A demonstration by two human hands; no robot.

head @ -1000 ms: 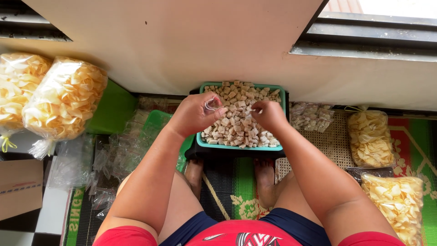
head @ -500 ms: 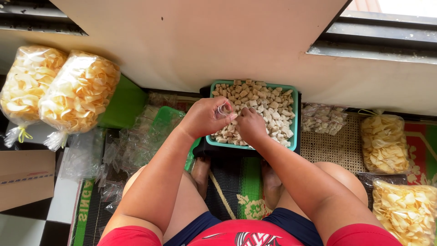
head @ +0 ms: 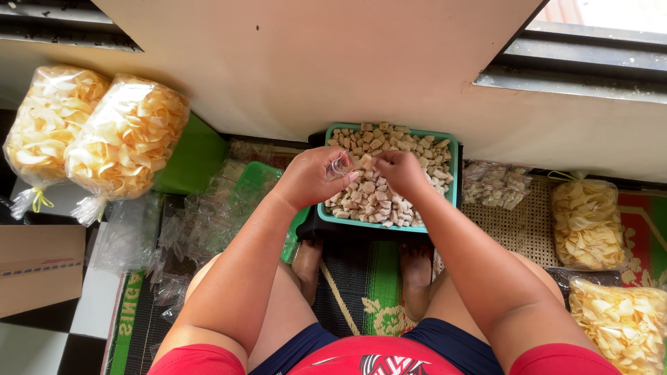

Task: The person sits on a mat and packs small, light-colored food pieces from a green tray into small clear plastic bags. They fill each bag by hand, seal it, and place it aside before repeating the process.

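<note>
My left hand [head: 313, 177] holds a small clear plastic bag [head: 339, 167] over the near-left part of the tray, fingers curled around its mouth and clamped on the film so the opening faces my other hand. My right hand [head: 401, 173] sits just beside it, fingertips pinched together at the bag's mouth; whether a piece is between them I cannot tell.

Both hands hover directly above the teal rectangular plastic tray [head: 453, 167], which is heaped with pale beige cracker chunks [head: 389, 198], so anything that slips falls back into the supply. The tray rests on a dark low stand between my bare feet [head: 417, 274], placed square in front of me within short reach.

To my left lies a loose pile of empty clear plastic bags [head: 201, 215] on a green woven mat [head: 379, 278], close to the holding hand. Farther left, two large tied bags of yellow-orange crackers [head: 97, 139] lie against the wall. To my right, small filled packets [head: 495, 186] and further bags of pale yellow crackers [head: 587, 222] are on a woven cane panel.
</note>
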